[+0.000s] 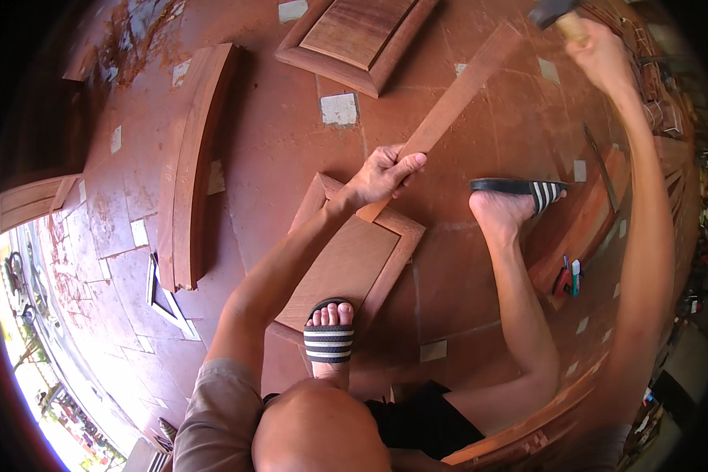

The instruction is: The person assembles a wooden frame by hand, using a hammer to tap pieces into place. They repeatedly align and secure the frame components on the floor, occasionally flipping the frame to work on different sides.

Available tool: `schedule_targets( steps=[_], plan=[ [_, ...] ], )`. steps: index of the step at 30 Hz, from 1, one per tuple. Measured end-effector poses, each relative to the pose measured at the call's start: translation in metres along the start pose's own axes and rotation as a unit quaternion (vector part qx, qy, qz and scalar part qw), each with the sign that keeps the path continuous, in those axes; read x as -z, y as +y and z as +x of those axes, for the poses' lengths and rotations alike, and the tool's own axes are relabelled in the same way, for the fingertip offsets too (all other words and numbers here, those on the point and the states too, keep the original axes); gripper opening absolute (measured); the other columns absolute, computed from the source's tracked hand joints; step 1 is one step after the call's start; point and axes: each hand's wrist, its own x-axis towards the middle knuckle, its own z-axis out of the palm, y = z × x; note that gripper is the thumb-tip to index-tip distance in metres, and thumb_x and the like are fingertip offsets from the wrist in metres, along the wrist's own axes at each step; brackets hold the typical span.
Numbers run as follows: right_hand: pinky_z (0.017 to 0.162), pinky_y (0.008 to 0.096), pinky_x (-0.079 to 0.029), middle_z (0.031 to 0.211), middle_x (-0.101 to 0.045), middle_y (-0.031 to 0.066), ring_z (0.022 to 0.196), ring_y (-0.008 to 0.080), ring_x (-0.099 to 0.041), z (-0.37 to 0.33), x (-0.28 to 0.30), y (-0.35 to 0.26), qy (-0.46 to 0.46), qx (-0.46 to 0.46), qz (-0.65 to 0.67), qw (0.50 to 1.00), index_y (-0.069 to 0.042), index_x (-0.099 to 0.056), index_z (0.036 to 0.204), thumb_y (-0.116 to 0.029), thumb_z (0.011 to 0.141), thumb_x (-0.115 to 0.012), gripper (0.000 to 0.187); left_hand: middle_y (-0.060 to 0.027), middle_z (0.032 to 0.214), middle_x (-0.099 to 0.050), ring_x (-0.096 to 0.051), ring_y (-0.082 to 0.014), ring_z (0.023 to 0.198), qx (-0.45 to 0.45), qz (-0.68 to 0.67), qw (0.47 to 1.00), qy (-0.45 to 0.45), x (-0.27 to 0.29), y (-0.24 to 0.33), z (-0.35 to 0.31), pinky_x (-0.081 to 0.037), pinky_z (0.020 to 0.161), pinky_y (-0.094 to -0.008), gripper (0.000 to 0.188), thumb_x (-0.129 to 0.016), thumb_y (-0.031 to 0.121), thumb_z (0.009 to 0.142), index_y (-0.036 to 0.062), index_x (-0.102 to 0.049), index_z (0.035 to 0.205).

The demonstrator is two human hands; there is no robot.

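Note:
My left hand point(385, 173) is closed around a long flat wooden slat point(466, 93). One end of the slat meets the far edge of a framed wooden panel point(334, 267) on the floor; its other end points up to the far right. Whether that slat is joined to the frame or only rests on it, I cannot tell. High at the far right, my right hand point(603, 61) grips a hammer point(572, 30) by its light handle, its dark head raised beyond the slat's far end. My sandalled foot point(328, 330) stands on the panel's near part.
Another framed panel point(362, 35) lies at the far side. Long wooden beams point(193, 165) lie on the left, beside a white triangular square point(169, 303). To the right are reddish boards point(582, 224) with a red tape measure point(562, 282), and my other sandalled foot point(519, 193).

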Motion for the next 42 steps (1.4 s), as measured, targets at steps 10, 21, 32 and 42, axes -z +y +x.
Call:
schedule_targets(
  steps=[10, 21, 32, 42],
  plan=[
    [0.071, 0.0505, -0.059, 0.084, -0.072, 0.0269, 0.082, 0.0447, -0.074, -0.002, 0.018, -0.082, 0.012, -0.104, -0.103, 0.989, -0.001, -0.073, 0.089, -0.01, 0.081, -0.065, 0.014, 0.0012, 0.062, -0.052, -0.049, -0.0077, 0.048, -0.004, -0.009, 1.0, 0.003, 0.002, 0.0, 0.0, -0.04, 0.044, -0.0247, 0.042, -0.062, 0.046, 0.106, 0.0071, -0.062, 0.091],
    [0.082, 0.0508, -0.054, 0.096, -0.072, 0.0254, 0.093, 0.0438, -0.071, 0.018, -0.017, -0.03, -0.053, 0.05, -0.136, 0.988, -0.006, -0.066, 0.128, -0.018, 0.086, -0.071, 0.045, 0.0012, 0.063, -0.053, -0.05, -0.0083, 0.049, 0.012, -0.004, 1.0, 0.006, 0.003, 0.002, 0.001, -0.04, 0.045, -0.0245, 0.04, -0.06, 0.045, 0.108, 0.0085, -0.061, 0.091],
    [0.078, 0.0495, -0.058, 0.088, -0.073, 0.0265, 0.088, 0.0433, -0.073, -0.003, 0.018, -0.037, 0.005, -0.071, -0.085, 0.994, 0.001, -0.072, 0.089, -0.013, 0.076, -0.072, 0.019, 0.0005, 0.061, -0.052, -0.048, -0.0082, 0.047, 0.014, -0.027, 0.999, 0.044, -0.034, -0.008, 0.005, -0.039, 0.044, -0.0258, 0.043, -0.063, 0.046, 0.106, 0.0067, -0.062, 0.091],
    [0.079, 0.0497, -0.057, 0.09, -0.074, 0.0247, 0.091, 0.0428, -0.073, -0.022, 0.038, -0.074, -0.058, -0.11, -0.095, 0.988, -0.001, -0.072, 0.089, -0.012, 0.077, -0.071, 0.017, 0.0006, 0.062, -0.052, -0.049, -0.0073, 0.048, -0.023, -0.044, 0.999, 0.004, -0.05, -0.018, 0.006, -0.039, 0.044, -0.0251, 0.041, -0.061, 0.044, 0.107, 0.006, -0.063, 0.091]
  ],
)
